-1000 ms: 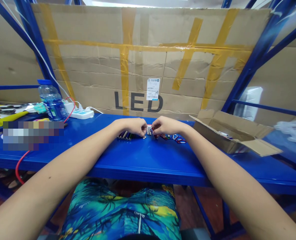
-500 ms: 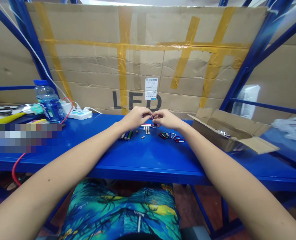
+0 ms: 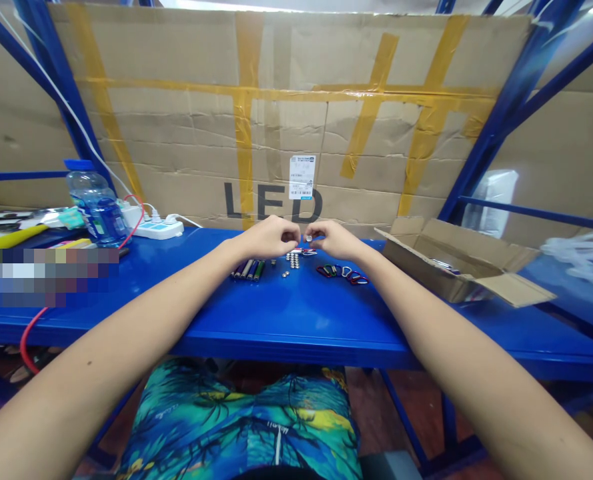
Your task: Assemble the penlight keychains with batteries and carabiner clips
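Observation:
My right hand (image 3: 329,240) pinches a small round silver piece (image 3: 309,239) between thumb and fingertips, just above the table. A short gap to its left, my left hand (image 3: 271,238) is closed with its fingers curled; what it holds, if anything, is hidden. Below the hands stand small silver button-shaped pieces (image 3: 295,261) in rows, with a pair of similar pieces (image 3: 285,274) nearer me. Red and silver pieces (image 3: 306,252) lie behind the rows. Several slim coloured metal tubes (image 3: 250,269) lie side by side under my left wrist. Coloured carabiners (image 3: 343,272) are lined up by my right wrist.
An opened cardboard box (image 3: 446,267) stands on the right of the blue table (image 3: 296,313). At the left are a water bottle (image 3: 99,207), a white power strip (image 3: 159,228) and a red cable (image 3: 26,337). A large cardboard sheet (image 3: 186,147) closes off the back.
My hands have parted slightly from where they met. The round silver piece now shows in my right fingertips, and the red and silver pieces behind the rows are less covered.

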`<state>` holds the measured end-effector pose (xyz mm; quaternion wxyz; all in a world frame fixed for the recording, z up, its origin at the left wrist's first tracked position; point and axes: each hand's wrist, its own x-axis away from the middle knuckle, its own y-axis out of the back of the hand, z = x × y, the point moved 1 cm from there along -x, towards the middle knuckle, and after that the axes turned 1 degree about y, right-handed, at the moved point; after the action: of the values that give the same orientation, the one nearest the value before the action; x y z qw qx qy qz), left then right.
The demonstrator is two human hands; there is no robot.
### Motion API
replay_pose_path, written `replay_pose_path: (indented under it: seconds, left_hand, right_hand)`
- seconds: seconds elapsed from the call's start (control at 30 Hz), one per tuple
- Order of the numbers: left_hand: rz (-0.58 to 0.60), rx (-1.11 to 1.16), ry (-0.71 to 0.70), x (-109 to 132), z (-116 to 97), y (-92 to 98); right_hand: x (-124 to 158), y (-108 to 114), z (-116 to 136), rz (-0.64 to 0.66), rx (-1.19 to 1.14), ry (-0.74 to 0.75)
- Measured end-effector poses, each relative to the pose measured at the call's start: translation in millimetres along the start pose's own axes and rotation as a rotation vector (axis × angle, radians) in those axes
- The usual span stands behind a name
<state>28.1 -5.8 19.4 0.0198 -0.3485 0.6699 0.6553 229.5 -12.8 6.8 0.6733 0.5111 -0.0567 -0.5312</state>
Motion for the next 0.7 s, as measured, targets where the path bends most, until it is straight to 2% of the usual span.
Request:
replay_pose_path:
  seconds: [0.13, 0.27, 0.43, 0.7]
  left_hand:
    - [0.3, 0.03, 0.068, 4, 2, 5.3]
    - [0.453, -0.022, 0.166, 6, -11, 1.6]
    - [0.51, -0.209, 0.171, 8, -30, -4.1]
    - [0.532, -0.099, 0.187, 10, -29, -6.9]
  right_hand:
    - [1, 1, -2, 0.028, 0.095, 0.031]
    - [1, -1, -2, 0.06, 0.12, 0.012]
    - [3, -3, 3, 0.083, 0.129, 0.019]
    - [2, -6, 10, 0.12, 0.104, 0.035]
